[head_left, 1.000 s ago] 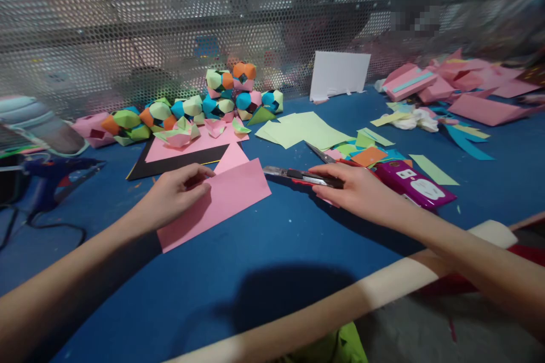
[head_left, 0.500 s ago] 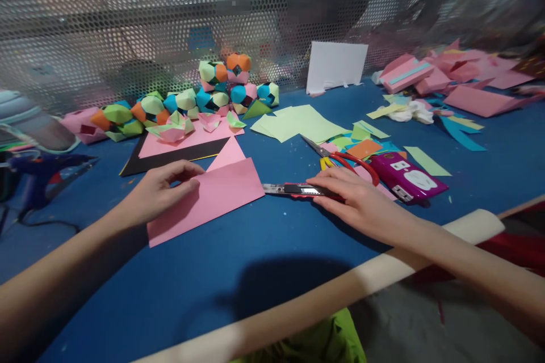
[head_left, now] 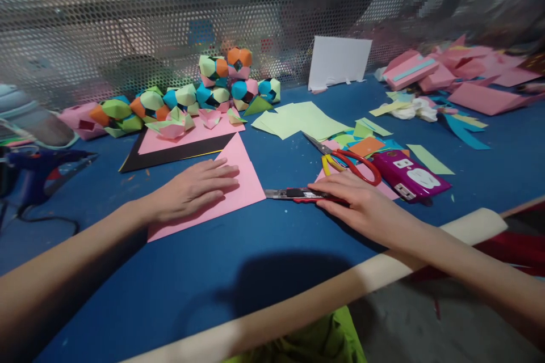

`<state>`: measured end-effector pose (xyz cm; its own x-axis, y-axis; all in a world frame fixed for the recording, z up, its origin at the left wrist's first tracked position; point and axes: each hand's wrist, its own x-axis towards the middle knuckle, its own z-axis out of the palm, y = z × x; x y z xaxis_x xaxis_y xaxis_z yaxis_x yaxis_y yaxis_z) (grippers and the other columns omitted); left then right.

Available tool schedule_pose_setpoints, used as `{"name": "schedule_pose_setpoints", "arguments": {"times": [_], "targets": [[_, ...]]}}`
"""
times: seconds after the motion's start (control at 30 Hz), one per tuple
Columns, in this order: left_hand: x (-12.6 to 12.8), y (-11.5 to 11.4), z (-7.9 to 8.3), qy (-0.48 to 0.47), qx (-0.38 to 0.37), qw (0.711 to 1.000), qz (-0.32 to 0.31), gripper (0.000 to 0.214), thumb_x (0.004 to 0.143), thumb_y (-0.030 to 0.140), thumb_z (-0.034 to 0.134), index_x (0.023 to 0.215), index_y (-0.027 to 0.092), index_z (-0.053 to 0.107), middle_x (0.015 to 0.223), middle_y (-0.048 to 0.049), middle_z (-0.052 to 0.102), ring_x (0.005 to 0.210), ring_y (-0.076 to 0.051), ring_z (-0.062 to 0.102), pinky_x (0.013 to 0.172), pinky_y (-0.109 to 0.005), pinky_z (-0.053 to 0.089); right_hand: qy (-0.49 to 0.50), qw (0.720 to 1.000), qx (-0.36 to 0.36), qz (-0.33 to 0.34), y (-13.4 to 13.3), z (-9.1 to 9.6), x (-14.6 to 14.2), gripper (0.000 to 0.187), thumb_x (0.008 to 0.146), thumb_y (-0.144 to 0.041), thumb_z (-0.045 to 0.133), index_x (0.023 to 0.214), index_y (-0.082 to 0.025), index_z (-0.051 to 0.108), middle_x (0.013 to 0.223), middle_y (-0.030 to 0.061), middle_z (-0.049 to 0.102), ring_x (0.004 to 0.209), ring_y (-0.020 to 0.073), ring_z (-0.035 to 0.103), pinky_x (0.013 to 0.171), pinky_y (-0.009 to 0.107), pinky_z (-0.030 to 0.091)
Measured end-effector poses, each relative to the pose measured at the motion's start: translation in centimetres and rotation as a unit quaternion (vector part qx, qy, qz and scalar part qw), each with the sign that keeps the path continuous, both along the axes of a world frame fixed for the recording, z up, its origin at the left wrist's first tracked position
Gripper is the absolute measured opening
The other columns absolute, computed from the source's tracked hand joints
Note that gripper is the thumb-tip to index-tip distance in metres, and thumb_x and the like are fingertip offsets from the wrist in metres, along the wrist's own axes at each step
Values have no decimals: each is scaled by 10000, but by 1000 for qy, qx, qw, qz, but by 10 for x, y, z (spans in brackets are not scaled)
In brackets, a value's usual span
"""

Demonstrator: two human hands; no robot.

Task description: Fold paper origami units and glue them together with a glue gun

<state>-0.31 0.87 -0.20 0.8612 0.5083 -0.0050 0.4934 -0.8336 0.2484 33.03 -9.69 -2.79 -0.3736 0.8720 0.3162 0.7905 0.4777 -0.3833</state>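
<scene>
On the blue table [head_left: 191, 278], near its front, a flat pink sheet of paper [head_left: 247, 178] lies beneath the left hand [head_left: 193, 190], its far corner reaching the edge of a black sheet with a yellow border [head_left: 170, 158]. The left hand is open, palm down, fingers extended across the paper and gripping nothing. The right hand [head_left: 361, 199] is closed about a red-and-black utility knife with a metal blade [head_left: 298, 194]. The blade points left, its tip at the right-hand corner of the pink sheet; contact between the two cannot be confirmed. Just beyond the right hand lie metal scissors with red and yellow handles [head_left: 364, 167], and beside these a purple rectangular case with white markings [head_left: 409, 176]. Multicoloured folded-paper balls [head_left: 208, 96] stand in a row toward the perforated metal screen [head_left: 140, 22].
</scene>
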Motion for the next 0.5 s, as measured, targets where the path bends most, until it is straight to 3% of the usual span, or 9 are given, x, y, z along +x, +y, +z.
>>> {"name": "schedule_pose_setpoints", "arguments": {"times": [0.2,0.5], "targets": [[-1,2,-13,42,-8,999,-2,448,965,396,297,1373,282,442,1490,-1,349,1412,-181,232,1169,-413,112,21,1000,-2,10,-1,-3,-1,283,909,-279,489,1141,-229,644,1121,68,677,1110,237,574,1013,468,416],[-2,4,-16,50,2,999,-13,443,977,376,268,1372,278,442,1493,-7,345,1406,-168,248,1167,-403,121,35,999,-23,14,-1,-4,-1,294,915,-277,496,1148,-183,647,1118,94,666,1061,232,587,976,442,450]]}}
